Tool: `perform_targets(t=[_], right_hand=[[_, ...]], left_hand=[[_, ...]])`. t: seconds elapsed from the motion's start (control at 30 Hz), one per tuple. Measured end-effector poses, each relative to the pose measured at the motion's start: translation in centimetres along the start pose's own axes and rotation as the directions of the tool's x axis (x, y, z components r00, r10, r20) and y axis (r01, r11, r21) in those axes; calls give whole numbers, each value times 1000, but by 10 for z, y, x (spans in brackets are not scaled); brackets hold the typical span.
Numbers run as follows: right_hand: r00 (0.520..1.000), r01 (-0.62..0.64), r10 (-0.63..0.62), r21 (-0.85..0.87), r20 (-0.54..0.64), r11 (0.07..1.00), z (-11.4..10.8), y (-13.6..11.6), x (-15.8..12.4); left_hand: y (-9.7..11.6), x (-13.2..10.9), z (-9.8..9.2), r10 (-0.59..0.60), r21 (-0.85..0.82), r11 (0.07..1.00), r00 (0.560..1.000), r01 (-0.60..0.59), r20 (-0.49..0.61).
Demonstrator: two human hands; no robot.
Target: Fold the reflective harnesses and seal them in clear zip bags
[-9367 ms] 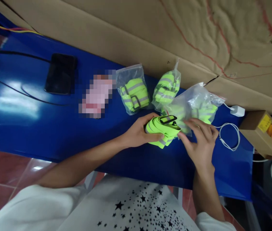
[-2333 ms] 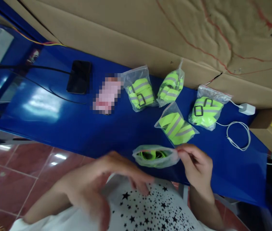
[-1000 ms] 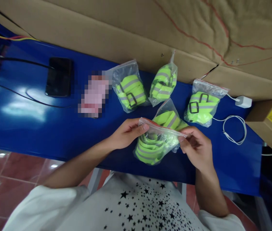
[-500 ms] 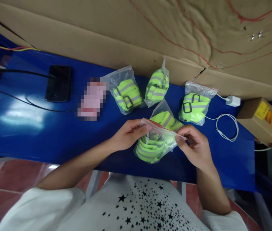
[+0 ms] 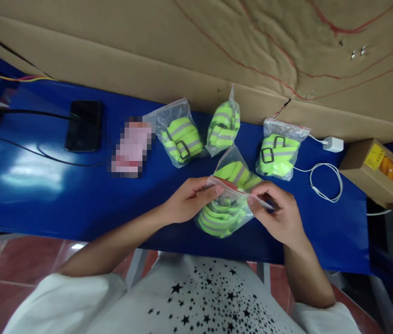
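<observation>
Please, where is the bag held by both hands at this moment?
In the head view, the held bag is slightly right of centre, between the left hand and the right hand, partly covering a second strap bag on the blue table.

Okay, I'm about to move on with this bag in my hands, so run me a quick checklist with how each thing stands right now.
1. Left hand pinching the held bag's top edge: ok, thumb on it.
2. Right hand pinching the other end of that edge: ok.
3. Green strap inside the bag: ok, visible through the plastic.
4. Top pressed shut along its whole length: cannot tell.
5. Area just behind the bag free: not ok, another bagged strap lies there, partly hidden.
6. Coiled white cable away from both hands: ok, off to the right.
</observation>
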State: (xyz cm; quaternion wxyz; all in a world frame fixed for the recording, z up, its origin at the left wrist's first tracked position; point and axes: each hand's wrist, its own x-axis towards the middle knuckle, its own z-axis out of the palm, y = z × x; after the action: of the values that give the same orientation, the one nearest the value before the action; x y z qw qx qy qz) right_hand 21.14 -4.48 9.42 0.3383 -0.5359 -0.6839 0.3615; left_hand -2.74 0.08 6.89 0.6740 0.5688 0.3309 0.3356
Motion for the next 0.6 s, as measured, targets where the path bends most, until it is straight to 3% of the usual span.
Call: perform_targets(t=[0.6], right_hand=[[995,94,-93,-26,43,995,-3,-11,1]], left_hand=[[4,1,9,106,59,992,989,-113,105]])
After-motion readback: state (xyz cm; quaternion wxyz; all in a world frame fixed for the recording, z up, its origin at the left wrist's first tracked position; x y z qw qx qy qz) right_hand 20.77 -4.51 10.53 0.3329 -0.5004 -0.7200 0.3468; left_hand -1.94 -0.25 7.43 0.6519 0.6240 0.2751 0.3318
